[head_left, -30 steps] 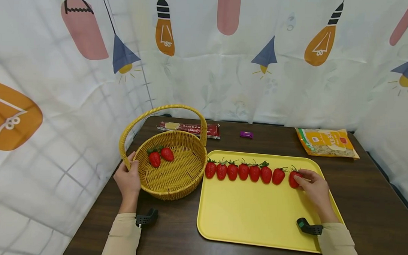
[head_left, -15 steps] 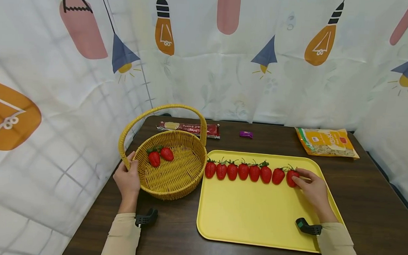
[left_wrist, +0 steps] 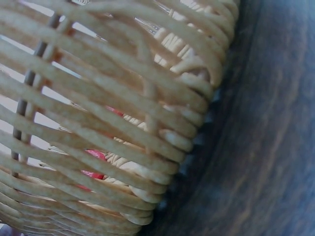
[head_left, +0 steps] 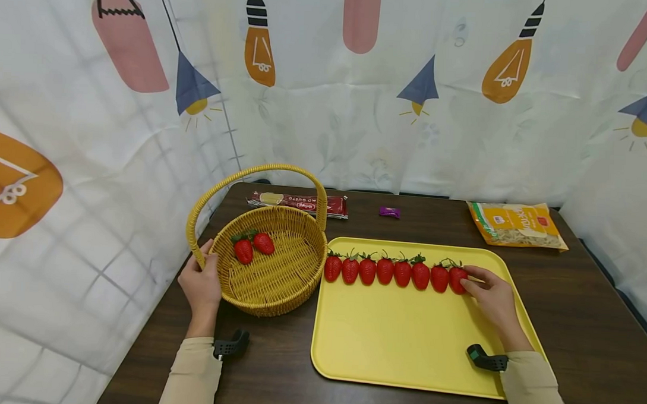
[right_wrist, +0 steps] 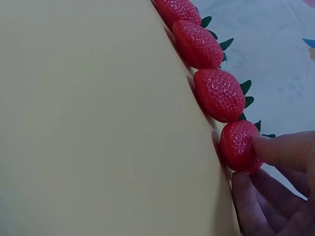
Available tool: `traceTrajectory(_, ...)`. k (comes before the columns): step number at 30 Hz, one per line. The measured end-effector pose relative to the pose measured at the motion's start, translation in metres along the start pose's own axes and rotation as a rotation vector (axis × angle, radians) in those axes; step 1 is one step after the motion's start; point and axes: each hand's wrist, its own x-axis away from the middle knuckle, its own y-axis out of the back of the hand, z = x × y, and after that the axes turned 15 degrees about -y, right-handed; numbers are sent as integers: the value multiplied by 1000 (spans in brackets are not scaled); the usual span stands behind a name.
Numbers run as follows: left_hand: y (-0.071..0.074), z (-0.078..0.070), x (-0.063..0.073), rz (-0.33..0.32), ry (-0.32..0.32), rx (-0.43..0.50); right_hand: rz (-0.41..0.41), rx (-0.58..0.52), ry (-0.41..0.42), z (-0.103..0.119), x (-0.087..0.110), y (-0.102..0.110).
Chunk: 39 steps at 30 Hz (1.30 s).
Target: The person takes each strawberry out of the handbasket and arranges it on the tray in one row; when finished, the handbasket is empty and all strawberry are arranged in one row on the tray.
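In the head view a yellow wicker basket (head_left: 269, 286) stands at the left with two strawberries (head_left: 243, 251) inside. My left hand (head_left: 201, 284) grips the base of its handle at the left rim. Several strawberries (head_left: 384, 271) lie in a row along the far side of a yellow tray (head_left: 399, 341), leaves pointing away. At the right end of that row my right hand (head_left: 494, 297) pinches the last strawberry (right_wrist: 241, 146) between thumb and fingers, right beside its neighbour (right_wrist: 220, 95). The left wrist view shows the basket's woven side (left_wrist: 98, 108), red fruit glimpsed through gaps.
Behind the basket lies a long red snack packet (head_left: 336, 207). A small purple wrapped candy (head_left: 390, 212) sits beyond the tray, and a yellow-orange food bag (head_left: 517, 225) lies at the back right. A printed curtain (head_left: 326, 125) hangs behind the dark table (head_left: 592, 330).
My right hand has slid the end strawberry leftward, narrowing the gap until it sits right by the row. My left hand keeps its grip on the basket.
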Motion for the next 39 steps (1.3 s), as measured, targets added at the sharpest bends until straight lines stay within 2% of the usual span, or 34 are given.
traceTrajectory(5, 0, 1, 0, 7, 9, 3, 10, -12, 8, -1, 0, -1)
traceTrajectory(12, 5, -35, 1, 18, 14, 30, 25, 1, 13, 1, 1, -1)
traceTrajectory(13, 5, -36, 1, 17, 15, 29, 26, 3, 14, 1, 1, -1)
traceTrajectory(15, 5, -35, 1, 18, 18, 26, 25, 6, 16, 1, 1, -1)
traceTrajectory(22, 1, -3, 0, 9, 23, 21, 18, -67, -2, 3, 2, 0)
traceTrajectory(25, -2, 2, 1, 5, 14, 10, 16, -110, -11, 3, 4, 3)
traceTrajectory(34, -2, 2, 4, -4, -5, -8, 0, -188, 3, 8, 6, 11)
traceTrajectory(39, 0, 2, 2, 6, -10, -8, 18, -142, 79, 31, 13, 5)
